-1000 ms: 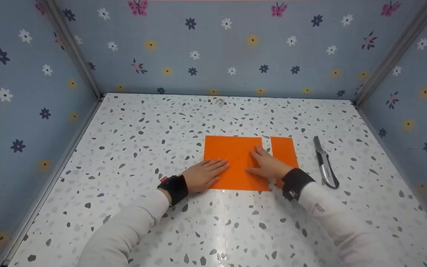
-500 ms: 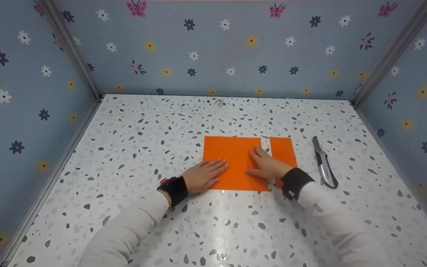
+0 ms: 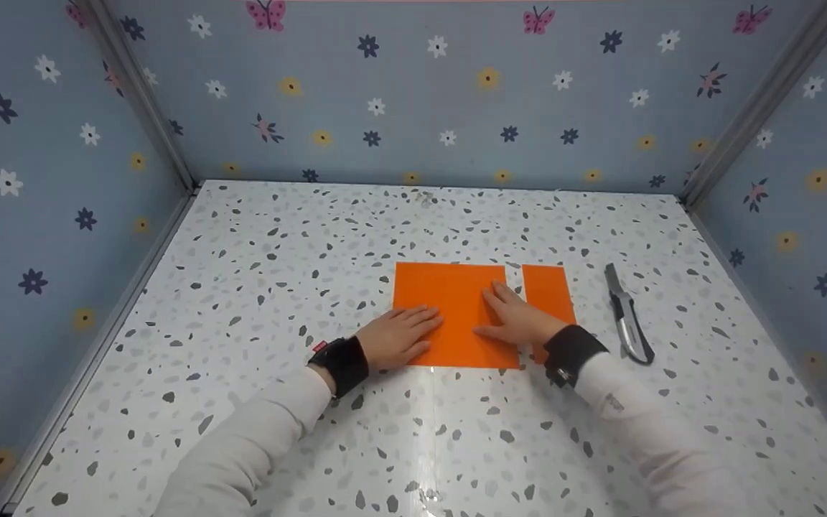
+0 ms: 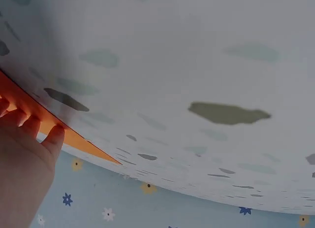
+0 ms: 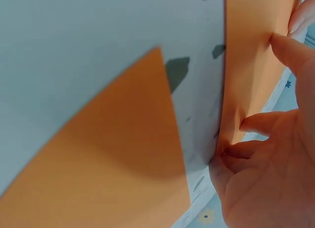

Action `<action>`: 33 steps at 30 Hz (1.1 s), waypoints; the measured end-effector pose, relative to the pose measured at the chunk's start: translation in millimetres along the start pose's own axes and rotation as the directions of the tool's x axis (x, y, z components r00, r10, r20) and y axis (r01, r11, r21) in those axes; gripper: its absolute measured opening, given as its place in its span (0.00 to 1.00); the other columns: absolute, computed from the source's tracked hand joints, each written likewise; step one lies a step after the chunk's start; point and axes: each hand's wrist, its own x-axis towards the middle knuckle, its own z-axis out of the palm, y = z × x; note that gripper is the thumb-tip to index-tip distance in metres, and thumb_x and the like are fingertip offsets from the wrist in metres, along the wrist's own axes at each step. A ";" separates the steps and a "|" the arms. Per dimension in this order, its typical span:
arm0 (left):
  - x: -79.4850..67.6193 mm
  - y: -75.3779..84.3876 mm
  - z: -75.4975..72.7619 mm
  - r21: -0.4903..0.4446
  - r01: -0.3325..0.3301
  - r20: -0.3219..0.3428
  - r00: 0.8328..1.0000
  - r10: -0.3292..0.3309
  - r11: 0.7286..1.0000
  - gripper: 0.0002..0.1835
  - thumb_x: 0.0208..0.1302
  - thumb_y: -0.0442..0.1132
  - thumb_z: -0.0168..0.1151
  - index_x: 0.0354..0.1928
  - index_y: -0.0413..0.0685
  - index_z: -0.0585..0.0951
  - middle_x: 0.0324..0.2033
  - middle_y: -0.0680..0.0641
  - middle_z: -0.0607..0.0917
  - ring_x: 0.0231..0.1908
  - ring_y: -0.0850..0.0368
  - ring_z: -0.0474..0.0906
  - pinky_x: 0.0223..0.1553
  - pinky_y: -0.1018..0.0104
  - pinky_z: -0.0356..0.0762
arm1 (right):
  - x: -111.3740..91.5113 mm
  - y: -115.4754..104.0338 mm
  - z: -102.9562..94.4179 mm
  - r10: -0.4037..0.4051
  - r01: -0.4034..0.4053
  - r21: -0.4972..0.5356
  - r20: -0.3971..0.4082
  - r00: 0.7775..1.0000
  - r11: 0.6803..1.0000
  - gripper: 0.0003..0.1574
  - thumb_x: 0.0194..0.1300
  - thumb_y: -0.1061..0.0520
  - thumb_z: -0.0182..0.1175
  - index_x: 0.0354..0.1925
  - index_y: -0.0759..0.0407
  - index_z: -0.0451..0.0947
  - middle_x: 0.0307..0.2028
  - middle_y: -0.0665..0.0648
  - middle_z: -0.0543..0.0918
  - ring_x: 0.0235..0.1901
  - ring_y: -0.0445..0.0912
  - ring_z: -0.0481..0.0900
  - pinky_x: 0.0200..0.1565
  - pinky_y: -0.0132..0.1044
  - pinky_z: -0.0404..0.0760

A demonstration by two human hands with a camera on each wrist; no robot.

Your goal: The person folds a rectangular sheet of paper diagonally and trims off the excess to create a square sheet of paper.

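A larger piece of orange paper (image 3: 456,287) lies flat on the speckled table, with a narrower orange strip (image 3: 547,283) to its right across a thin gap. My left hand (image 3: 395,337) rests on the lower left part of the larger piece, fingers stretched over it. On its right side lies my right hand (image 3: 517,319), thumb and fingers spread, and the wrist crosses above the strip. In the right wrist view, the fingertips (image 5: 248,123) press on the orange paper. The left wrist view shows the left fingers (image 4: 55,135) on the paper near its edge.
A utility knife (image 3: 629,316) with a grey and black handle lies right of the strip. Flower-patterned panels (image 3: 413,93) stand at the back and both sides of the white speckled table (image 3: 277,244). A seam runs down the table's front middle.
My left hand has shifted very slightly, its wrist a little to the right. The right hand, both orange pieces and the knife stay where they were.
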 end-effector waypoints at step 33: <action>-7.6 -41.2 -16.9 -0.074 0.397 -0.342 0.852 -0.397 0.915 0.35 0.79 0.59 0.47 0.80 0.51 0.60 0.80 0.42 0.62 0.80 0.41 0.56 0.81 0.38 0.49 | -21.7 65.9 -13.3 0.085 -0.082 0.026 -0.459 0.884 0.996 0.43 0.79 0.41 0.51 0.79 0.63 0.56 0.81 0.72 0.50 0.80 0.70 0.46 0.80 0.67 0.44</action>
